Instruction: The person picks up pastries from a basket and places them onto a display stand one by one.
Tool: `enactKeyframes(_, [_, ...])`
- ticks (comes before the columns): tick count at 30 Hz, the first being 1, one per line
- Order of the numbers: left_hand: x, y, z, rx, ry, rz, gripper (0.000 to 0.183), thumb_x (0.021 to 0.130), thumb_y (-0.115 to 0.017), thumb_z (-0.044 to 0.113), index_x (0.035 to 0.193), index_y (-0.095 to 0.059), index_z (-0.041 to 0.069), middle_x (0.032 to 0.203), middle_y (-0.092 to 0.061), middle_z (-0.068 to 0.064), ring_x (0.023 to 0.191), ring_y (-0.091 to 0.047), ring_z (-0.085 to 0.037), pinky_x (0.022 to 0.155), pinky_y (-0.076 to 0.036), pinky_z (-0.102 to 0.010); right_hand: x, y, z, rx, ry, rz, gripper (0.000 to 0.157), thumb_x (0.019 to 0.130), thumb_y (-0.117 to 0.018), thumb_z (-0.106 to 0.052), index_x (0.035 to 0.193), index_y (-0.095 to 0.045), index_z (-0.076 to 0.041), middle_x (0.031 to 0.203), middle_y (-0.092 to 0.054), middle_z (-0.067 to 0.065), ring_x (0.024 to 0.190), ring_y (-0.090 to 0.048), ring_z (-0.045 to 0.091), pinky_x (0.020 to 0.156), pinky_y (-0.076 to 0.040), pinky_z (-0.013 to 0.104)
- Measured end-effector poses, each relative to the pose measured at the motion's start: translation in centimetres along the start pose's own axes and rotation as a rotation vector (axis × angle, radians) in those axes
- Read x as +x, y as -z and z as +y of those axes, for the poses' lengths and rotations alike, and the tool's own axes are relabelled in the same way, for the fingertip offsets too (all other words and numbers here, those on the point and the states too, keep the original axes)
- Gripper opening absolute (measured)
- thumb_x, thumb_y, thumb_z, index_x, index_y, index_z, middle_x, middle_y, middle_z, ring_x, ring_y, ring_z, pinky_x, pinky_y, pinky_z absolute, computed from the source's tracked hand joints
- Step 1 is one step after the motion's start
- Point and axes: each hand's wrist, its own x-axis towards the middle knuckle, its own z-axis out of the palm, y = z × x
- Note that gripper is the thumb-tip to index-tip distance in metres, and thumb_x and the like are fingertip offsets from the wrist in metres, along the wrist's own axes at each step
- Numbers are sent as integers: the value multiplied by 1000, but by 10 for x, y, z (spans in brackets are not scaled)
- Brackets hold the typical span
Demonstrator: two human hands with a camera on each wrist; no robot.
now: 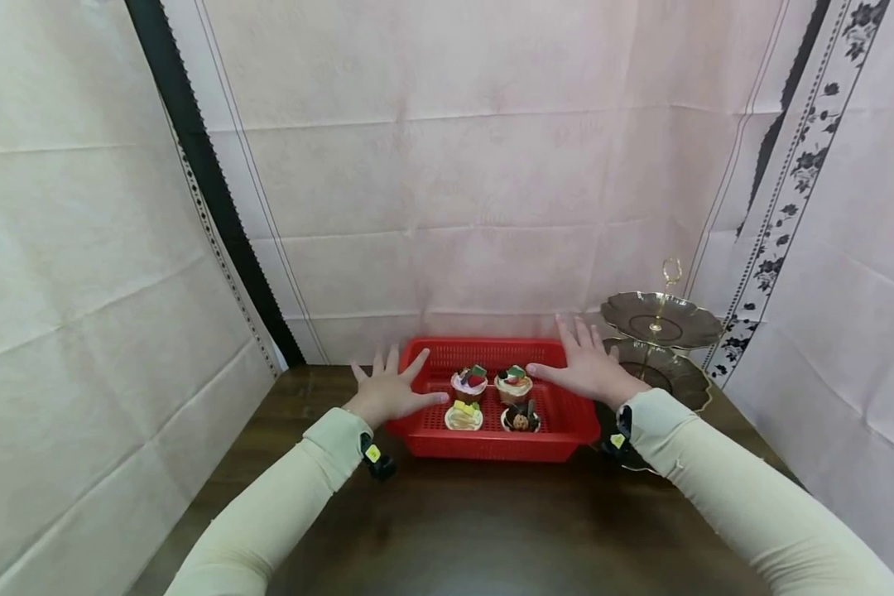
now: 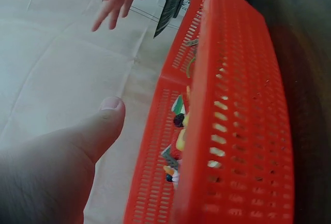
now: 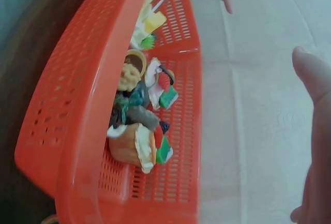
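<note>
A red plastic basket (image 1: 492, 448) with perforated walls stands on the dark table, holding several decorated cupcakes. Among them are a yellow-topped cupcake (image 1: 463, 416), one with a brown cookie topping (image 1: 520, 419), and two with red and green toppings at the back, such as the cupcake (image 1: 513, 384). My left hand (image 1: 391, 396) is spread over the basket's left side, fingers straight. My right hand (image 1: 587, 369) hovers at its right side, fingers also spread. Neither holds anything. In the left wrist view the thumb (image 2: 103, 123) stands apart from the basket wall.
A two-tier dark stand (image 1: 661, 321) with scalloped gold-edged plates and a gold ring handle is at the right, partly behind my right hand and forearm. Pale cloth (image 1: 447, 190) hangs behind and at both sides of the brown wooden table (image 1: 462, 530).
</note>
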Motion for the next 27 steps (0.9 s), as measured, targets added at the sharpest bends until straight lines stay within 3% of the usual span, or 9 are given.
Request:
enactKeyframes(5, [-3, -13, 3, -24, -22, 9, 95, 82, -53, 81, 161, -23, 38, 159, -28, -20, 144, -23, -47, 110, -11, -79, 8, -14, 2, 120, -6, 41, 121, 83, -50, -84, 161, 12, -17, 167, 8, 24, 149, 10, 54, 111, -1, 77])
enactKeyframes(11, [-13, -20, 15, -18, -68, 69, 87, 82, -54, 80, 155, -40, 33, 152, -40, -16, 138, -32, -42, 111, -17, -75, 17, -23, 0, 238, -12, 52, 124, 81, -55, -83, 161, 13, -19, 167, 3, 23, 151, 3, 51, 114, -15, 71])
enactKeyframes(15, [-19, -24, 21, -44, -102, 137, 83, 82, -57, 78, 149, -48, 29, 145, -47, -14, 134, -37, -38, 112, -20, -72, 19, -27, -3, 337, -29, 53, 124, 81, -62, -78, 161, 14, -21, 168, 3, 20, 152, -1, 47, 114, -17, 71])
enactKeyframes(19, [-24, -35, 25, -71, -131, 163, 81, 82, -57, 78, 144, -53, 27, 138, -52, -12, 129, -40, -36, 113, -23, -70, 21, -35, -3, 286, 19, 158, 120, 82, -65, -73, 163, 6, -20, 167, -5, 20, 153, -5, 45, 116, -12, 71])
enactKeyframes(22, [-29, -44, 29, -82, -139, 159, 82, 81, -58, 79, 143, -55, 26, 134, -54, -11, 122, -43, -33, 112, -28, -63, 21, -43, -3, 256, 55, 253, 117, 82, -69, -68, 164, 1, -21, 167, -11, 17, 153, -10, 42, 116, -17, 69])
enactKeyframes(27, [-35, -55, 33, -66, -140, 191, 81, 81, -58, 80, 140, -58, 25, 124, -57, -8, 108, -44, -27, 101, -38, -49, 17, -52, -4, 305, 41, 245, 118, 81, -73, -66, 163, 2, -26, 167, -11, 15, 151, -17, 41, 110, -28, 70])
